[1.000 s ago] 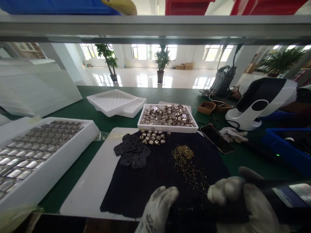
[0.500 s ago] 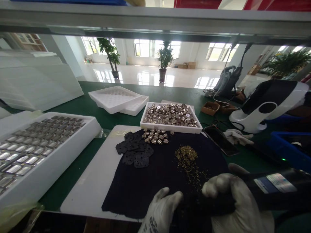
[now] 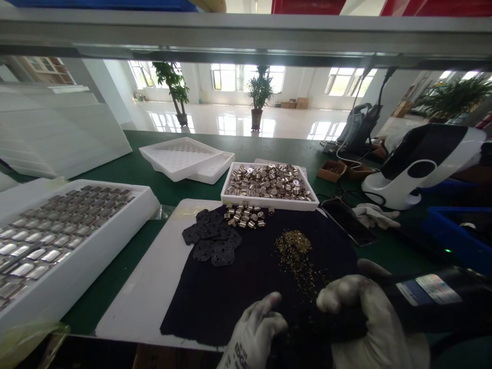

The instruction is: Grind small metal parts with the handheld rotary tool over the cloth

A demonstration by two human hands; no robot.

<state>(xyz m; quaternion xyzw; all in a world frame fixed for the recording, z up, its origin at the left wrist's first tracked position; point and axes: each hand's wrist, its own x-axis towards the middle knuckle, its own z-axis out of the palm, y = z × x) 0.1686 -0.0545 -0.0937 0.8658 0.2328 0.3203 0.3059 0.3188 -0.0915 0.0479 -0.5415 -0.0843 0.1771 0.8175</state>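
Note:
My left hand (image 3: 255,330), in a white glove, is at the bottom edge with its fingers bent together beside a dark shape. Whatever those fingers hold is lost against the black cloth (image 3: 215,302). On the right, my gloved right hand (image 3: 369,318) wraps round a black electric screwdriver (image 3: 461,312) lying sideways, labels on its body. The tip of the tool is too dark to make out. Small brass-coloured screws (image 3: 294,243) are heaped and scattered on the cloth ahead of both hands. Dark flat plates (image 3: 215,238) overlap to the left, near loose silver metal cylinders (image 3: 248,215).
A white foam tray (image 3: 269,202) full of silver cylinders stands behind the cloth. At left is a large foam tray (image 3: 115,233) with rows of metal parts. A phone (image 3: 349,223), crumpled gloves (image 3: 376,216), a blue bin (image 3: 453,241) and a white-and-black device (image 3: 418,164) are at right.
The left hand has shifted slightly, its index finger raised further and the other fingers lower. The right hand and screwdriver appear slightly further left, along with a small shift of the view.

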